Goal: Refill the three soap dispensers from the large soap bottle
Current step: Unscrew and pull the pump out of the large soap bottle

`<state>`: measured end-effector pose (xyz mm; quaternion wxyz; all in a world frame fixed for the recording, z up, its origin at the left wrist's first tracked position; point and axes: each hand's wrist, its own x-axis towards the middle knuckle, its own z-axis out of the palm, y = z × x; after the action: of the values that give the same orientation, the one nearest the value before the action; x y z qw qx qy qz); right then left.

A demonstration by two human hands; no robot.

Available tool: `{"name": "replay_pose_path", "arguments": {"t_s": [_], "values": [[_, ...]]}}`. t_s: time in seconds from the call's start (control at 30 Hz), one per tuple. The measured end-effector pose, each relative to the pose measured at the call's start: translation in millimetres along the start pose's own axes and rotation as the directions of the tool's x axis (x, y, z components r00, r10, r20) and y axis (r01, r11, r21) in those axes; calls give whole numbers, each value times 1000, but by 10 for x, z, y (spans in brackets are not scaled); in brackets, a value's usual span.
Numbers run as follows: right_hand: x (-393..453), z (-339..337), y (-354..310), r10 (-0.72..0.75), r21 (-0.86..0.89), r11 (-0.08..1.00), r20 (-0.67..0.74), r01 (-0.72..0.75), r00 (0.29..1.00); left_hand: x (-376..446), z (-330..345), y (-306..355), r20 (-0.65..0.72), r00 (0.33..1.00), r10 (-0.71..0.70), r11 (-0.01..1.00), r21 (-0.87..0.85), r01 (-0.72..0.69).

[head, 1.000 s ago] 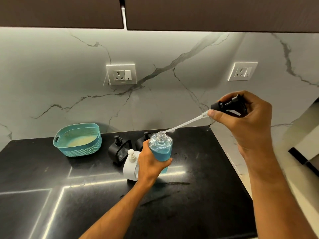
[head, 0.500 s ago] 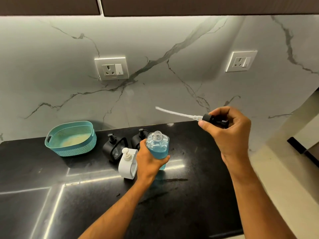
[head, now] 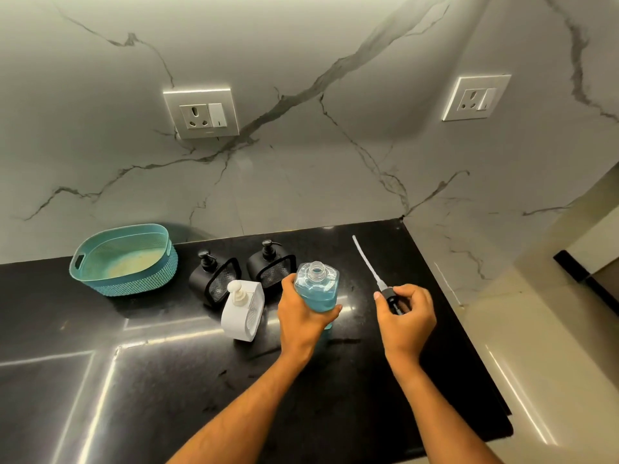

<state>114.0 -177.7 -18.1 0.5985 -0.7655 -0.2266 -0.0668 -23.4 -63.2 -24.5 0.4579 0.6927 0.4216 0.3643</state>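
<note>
Left hand wrapped round the uncapped bottle of blue soap, upright on the dark surface. Right hand, just right of it, pinching the pump, tube pointing away toward the wall. Three dispensers just left of the left hand: white nearest, two black behind. Basket farther left.

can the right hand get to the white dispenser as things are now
Probably not directly. The right hand grips the pump, and the soap bottle in the left hand stands between it and the white dispenser. The left hand is nearer.
</note>
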Motion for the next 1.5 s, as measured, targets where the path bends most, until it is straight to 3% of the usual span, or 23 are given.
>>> {"name": "replay_pose_path", "arguments": {"t_s": [0.4, 0.93, 1.5], "values": [[-219, -26, 533, 124, -132, 985, 81, -112, 989, -30, 340, 9, -87, 993, -83, 997, -10, 83], [-141, -19, 694, 92, -298, 955, 257, -12, 962, 213, 780, 49, -280, 955, -101, 987, 90, 131], [-136, 73, 768, 166, -447, 894, 300, -15, 939, 169, 744, -40, -181, 982, -47, 995, 77, 62]]}}
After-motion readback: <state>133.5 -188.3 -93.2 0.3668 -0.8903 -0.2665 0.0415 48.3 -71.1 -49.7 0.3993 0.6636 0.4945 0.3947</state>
